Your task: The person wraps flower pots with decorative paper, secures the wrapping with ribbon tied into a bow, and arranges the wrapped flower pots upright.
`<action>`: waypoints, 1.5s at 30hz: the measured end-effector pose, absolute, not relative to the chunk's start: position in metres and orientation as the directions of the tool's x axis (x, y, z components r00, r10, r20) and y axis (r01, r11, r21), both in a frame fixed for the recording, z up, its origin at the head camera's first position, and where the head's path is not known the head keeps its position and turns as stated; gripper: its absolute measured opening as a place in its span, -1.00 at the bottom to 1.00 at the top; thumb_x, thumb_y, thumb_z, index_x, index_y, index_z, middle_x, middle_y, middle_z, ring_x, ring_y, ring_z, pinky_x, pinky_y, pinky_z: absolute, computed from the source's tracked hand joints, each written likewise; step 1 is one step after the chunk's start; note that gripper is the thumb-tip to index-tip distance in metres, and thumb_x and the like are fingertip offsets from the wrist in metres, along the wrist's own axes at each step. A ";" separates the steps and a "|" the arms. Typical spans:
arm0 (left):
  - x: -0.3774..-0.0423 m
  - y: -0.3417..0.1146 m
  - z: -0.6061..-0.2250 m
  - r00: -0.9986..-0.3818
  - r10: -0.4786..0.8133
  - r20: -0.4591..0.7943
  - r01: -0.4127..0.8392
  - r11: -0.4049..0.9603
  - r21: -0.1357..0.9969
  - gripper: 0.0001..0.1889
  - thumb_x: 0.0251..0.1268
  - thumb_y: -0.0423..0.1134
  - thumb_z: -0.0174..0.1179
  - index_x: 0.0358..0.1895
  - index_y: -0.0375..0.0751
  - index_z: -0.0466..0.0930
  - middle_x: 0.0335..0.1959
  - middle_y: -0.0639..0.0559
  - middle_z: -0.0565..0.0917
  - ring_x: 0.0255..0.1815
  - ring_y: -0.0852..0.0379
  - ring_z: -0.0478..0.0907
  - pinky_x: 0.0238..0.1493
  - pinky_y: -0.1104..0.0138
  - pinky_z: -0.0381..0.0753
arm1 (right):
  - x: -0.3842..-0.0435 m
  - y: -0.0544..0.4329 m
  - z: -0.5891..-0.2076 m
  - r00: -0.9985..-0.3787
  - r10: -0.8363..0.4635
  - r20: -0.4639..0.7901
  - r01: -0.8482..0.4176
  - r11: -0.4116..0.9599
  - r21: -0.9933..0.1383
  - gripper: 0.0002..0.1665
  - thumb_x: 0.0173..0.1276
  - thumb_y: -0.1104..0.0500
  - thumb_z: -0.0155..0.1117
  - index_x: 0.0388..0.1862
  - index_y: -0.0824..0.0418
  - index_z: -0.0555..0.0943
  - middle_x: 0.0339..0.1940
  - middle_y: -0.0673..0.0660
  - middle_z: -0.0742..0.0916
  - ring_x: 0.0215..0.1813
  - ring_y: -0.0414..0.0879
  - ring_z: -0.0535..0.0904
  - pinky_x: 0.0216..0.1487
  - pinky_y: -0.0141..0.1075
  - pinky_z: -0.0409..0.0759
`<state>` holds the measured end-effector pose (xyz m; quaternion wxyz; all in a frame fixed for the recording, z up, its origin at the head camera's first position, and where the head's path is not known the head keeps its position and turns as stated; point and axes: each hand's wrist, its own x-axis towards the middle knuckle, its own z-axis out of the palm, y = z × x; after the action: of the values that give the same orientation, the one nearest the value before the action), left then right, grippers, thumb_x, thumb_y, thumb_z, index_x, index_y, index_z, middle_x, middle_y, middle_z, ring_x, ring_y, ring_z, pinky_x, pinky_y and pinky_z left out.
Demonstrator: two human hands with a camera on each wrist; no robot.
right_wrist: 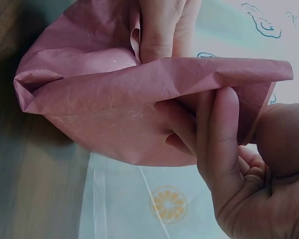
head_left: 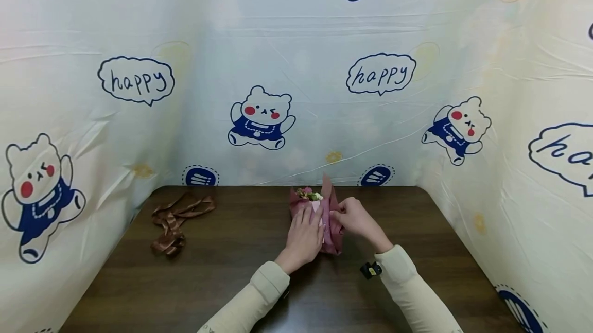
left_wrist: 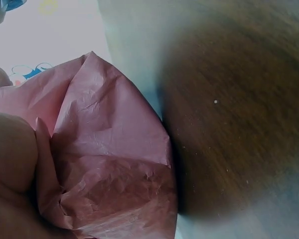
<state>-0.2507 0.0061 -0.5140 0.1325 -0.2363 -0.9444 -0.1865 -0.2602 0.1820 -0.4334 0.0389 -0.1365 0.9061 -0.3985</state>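
Observation:
A small bouquet wrapped in dusty-pink paper point(head_left: 331, 238) lies on the table, its pink and whitish flowers point(head_left: 308, 194) showing at the far end. Across its front rests my left hand point(head_left: 303, 235), fingers extended over the wrap; the left wrist view shows part of this hand point(left_wrist: 10, 164) beside the creased pink paper point(left_wrist: 114, 134). On the bouquet's right side my right hand point(head_left: 359, 220) pinches the raised edge of the wrapping. Seen from the right wrist, the fingers of that hand point(right_wrist: 224, 149) are behind a paper fold point(right_wrist: 189, 77), with the thumb near its end.
A brown satin ribbon point(head_left: 171, 225) lies loosely heaped at the table's left. Behind the dark wooden table point(head_left: 222, 281) hangs a pale printed curtain point(head_left: 306, 39), which also runs along both sides. A small black device point(head_left: 370, 270) sits at the right wrist.

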 end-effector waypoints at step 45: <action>-0.263 -0.043 -0.498 -0.809 0.526 0.262 0.558 0.547 0.624 -0.50 0.55 -0.32 -0.05 0.46 -0.46 0.33 0.55 -0.48 0.15 0.57 -0.41 0.09 0.51 -0.18 0.15 | -0.269 0.156 -0.434 -0.956 -0.286 0.069 -0.242 0.632 -0.736 -0.70 0.48 0.29 0.19 -0.43 0.37 0.75 -0.65 0.10 0.69 -0.66 -0.08 0.63 -0.53 -0.13 0.69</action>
<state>-0.2627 -0.0426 -0.4976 0.0222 -0.3082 -0.8793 -0.3625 -0.2691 0.1564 -0.4338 0.0270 -0.1463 0.9029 -0.4034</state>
